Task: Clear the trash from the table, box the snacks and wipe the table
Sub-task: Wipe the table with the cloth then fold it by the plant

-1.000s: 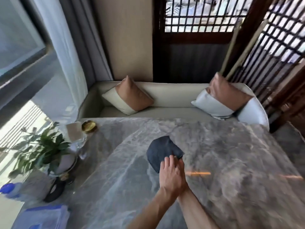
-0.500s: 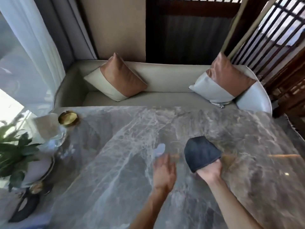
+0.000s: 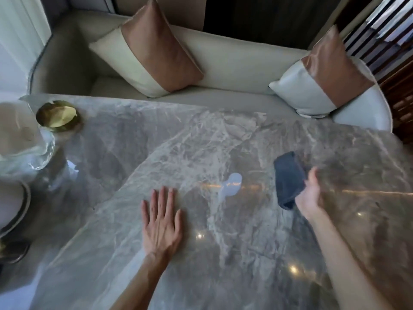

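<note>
A dark blue-grey cloth (image 3: 288,180) lies folded on the grey marble table (image 3: 223,135), toward its right side. My right hand (image 3: 311,193) grips the cloth's near right edge and presses it to the tabletop; the hand is blurred. My left hand (image 3: 161,222) rests flat on the marble near the middle, fingers spread, holding nothing. A pale bright patch (image 3: 230,185) shows on the marble between the two hands.
At the far left corner stand a gold dish (image 3: 58,116) and a glass container (image 3: 24,139). A round stand (image 3: 13,211) sits at the left edge. Behind the table runs a cream sofa (image 3: 234,63) with two tan-and-white cushions (image 3: 152,54).
My right hand has slid the cloth from the table's middle to the right. My left hand came off the cloth and now lies flat on the marble. The view has tilted down.
</note>
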Tool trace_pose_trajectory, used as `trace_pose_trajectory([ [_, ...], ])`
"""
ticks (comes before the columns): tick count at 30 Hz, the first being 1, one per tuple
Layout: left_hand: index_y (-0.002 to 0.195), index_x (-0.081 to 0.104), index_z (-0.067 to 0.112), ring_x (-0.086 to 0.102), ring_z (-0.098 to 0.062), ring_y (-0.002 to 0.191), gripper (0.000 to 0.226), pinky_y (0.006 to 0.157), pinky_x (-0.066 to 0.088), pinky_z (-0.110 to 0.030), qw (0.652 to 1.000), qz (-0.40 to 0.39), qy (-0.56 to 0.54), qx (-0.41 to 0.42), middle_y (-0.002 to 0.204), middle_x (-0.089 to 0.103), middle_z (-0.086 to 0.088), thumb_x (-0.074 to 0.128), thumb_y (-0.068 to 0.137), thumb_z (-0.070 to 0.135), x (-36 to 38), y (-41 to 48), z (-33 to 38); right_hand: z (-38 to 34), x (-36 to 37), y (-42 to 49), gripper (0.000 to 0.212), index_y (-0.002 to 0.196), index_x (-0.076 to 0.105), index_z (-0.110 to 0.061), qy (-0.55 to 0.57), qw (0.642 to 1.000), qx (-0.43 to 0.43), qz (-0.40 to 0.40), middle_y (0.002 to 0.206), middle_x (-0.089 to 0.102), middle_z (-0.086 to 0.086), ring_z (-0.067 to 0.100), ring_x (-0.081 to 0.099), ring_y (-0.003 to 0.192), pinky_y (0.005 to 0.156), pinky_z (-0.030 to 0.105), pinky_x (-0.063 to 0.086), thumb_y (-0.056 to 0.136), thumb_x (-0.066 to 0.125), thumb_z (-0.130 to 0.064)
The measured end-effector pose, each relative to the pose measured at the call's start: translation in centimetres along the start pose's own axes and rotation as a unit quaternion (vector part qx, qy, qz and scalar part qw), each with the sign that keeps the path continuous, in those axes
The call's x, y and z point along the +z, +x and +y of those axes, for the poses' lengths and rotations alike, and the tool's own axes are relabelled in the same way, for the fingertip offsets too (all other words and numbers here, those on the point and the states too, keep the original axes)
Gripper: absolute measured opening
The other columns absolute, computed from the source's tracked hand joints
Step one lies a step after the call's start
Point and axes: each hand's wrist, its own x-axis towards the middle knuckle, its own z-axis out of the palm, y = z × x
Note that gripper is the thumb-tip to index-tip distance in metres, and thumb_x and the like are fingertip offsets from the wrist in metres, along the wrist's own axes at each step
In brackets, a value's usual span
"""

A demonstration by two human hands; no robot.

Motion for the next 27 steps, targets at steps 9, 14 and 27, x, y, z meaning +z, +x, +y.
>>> trace_pose_trajectory([
  [9, 0.152, 0.008, 0.028, -0.001, -0.015, 0.15, 0.059, 0.121, 0.008, -0.048, 1.0, 0.012, -0.019, 0.006, 0.162, 0.007, 0.003, 0.019, 0.096, 0.041, 0.1, -0.1, -0.4, 6.5, 4.8, 1.3, 0.083, 0.154, -0.002, -0.02, -0.701, 0.707, -0.093, -0.024, 0.163, -0.009, -0.002, 0.029, -0.015, 0.148, 0.114, 0.058, -0.01, 0.092, 0.031, -0.065],
  [14, 0.152, 0.007, 0.028, -0.001, -0.015, 0.15, 0.061, 0.121, 0.008, -0.049, 1.0, 0.007, -0.015, 0.005, 0.162, 0.005, 0.002, 0.024, 0.095, 0.037, 0.1, 0.0, -0.4, 6.6, 4.9, 1.8, 0.071, 0.153, 0.001, -0.015, -0.7, 0.707, -0.098, -0.002, 0.163, -0.006, 0.003, 0.031, -0.011, 0.149, 0.116, 0.061, -0.004, 0.099, 0.028, -0.05],
  [27, 0.152, 0.003, 0.027, -0.003, -0.016, 0.15, 0.061, 0.121, 0.007, -0.049, 1.0, 0.012, -0.012, 0.012, 0.162, 0.003, 0.002, 0.023, 0.095, 0.034, -0.3, -0.3, -0.3, 6.6, 5.3, 2.3, 0.056, 0.144, 0.04, -0.01, -0.54, 0.816, -0.146, 0.144, 0.153, 0.036, 0.014, 0.036, 0.027, 0.143, 0.116, 0.049, 0.022, 0.097, 0.036, -0.041],
])
